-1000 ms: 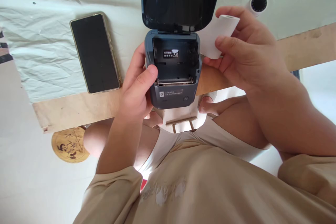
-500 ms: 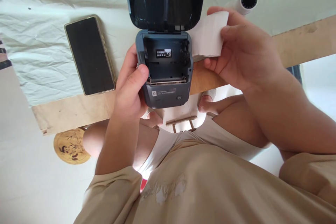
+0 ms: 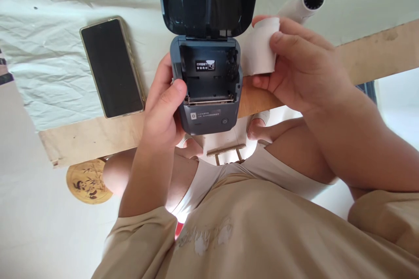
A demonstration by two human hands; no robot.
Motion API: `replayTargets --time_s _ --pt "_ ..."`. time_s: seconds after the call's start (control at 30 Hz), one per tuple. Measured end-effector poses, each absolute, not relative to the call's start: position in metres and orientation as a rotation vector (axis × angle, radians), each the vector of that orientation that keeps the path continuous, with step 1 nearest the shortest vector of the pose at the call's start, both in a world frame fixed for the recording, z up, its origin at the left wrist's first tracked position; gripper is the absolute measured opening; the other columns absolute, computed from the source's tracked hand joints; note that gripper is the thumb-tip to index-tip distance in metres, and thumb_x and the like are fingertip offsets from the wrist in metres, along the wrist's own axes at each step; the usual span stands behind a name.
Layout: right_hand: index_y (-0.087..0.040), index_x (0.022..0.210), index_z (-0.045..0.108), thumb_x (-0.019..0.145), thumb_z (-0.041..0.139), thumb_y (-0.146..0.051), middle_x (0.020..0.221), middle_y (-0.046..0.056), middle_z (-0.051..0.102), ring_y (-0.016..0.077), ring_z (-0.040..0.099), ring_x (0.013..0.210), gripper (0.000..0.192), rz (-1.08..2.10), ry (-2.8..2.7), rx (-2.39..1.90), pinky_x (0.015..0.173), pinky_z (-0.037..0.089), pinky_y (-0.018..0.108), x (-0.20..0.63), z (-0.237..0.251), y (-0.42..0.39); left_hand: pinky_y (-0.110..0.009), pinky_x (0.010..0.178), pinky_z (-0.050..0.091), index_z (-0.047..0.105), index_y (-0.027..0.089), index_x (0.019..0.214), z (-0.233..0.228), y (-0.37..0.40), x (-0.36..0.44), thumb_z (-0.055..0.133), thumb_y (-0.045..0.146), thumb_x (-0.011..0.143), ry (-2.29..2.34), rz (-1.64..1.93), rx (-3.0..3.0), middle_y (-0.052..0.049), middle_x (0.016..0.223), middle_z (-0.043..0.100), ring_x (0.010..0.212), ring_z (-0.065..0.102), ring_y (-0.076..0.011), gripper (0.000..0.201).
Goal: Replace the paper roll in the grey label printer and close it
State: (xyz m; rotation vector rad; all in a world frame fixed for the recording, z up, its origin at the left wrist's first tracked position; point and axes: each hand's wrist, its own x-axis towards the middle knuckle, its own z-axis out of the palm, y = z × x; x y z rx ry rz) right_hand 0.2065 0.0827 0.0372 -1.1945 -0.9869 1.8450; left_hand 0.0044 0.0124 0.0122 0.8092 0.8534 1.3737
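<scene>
A dark blue-grey label printer (image 3: 209,115) is gripped at its left side by my left hand (image 3: 163,100), thumb on top and fingers underneath. Its black lid (image 3: 209,4) stands open away from me, and the roll bay shows nothing but a small printed sticker (image 3: 205,66). To the right of the printer, my right hand (image 3: 301,61) is closed around a white paper roll (image 3: 260,48), thumb on the near face. The roll is apart from the bay, close by the printer's right edge.
A smartphone (image 3: 112,67) with a dark screen lies on the pale cloth at left. Behind my right hand is a white cylinder (image 3: 303,5) with a dark, ridged end. The table's bare wooden edge (image 3: 94,137) runs nearest me; a round wooden stool (image 3: 88,182) stands below at left.
My right hand has tilted the paper roll and shifted it slightly left. The printer stays in my left hand, almost unmoved.
</scene>
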Motion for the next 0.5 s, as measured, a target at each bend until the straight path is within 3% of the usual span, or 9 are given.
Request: replayTargets --time_s 0.17,0.33,0.5 --pt "-0.024 0.107 0.060 0.077 0.060 -0.035 0.084 0.001 0.056 0.0042 0.052 0.062 0.032 1.853 -1.004 -1.206 0.047 0.044 0.017 0.2059 0.0343 0.0828 -0.050 0.112 0.051 0.057 0.019 0.122 0.0130 0.0115 0.0049 0.065 0.042 0.085 0.843 1.369 0.791 -0.006 0.110 0.067 0.138 0.052 -0.0283 0.044" --pt "-0.029 0.109 0.060 0.077 0.063 -0.027 0.087 0.000 0.052 0.0049 0.055 0.070 0.033 1.873 -1.089 -1.178 0.058 0.052 0.021 0.2059 0.0396 0.0780 -0.051 0.112 0.050 0.056 0.019 0.125 0.0126 0.0111 0.0044 0.065 0.042 0.085 0.847 1.373 0.780 -0.008 0.110 0.067 0.140 0.051 -0.0298 0.047" --pt "-0.030 0.119 0.056 0.080 0.055 -0.030 0.091 0.001 0.057 0.0068 0.062 0.074 0.039 1.839 -1.062 -1.263 0.051 0.046 0.016 0.2073 0.0396 0.0822 -0.050 0.112 0.051 0.057 0.020 0.123 0.0114 0.0114 0.0046 0.065 0.043 0.084 0.849 1.376 0.794 -0.006 0.111 0.067 0.139 0.051 -0.0291 0.046"
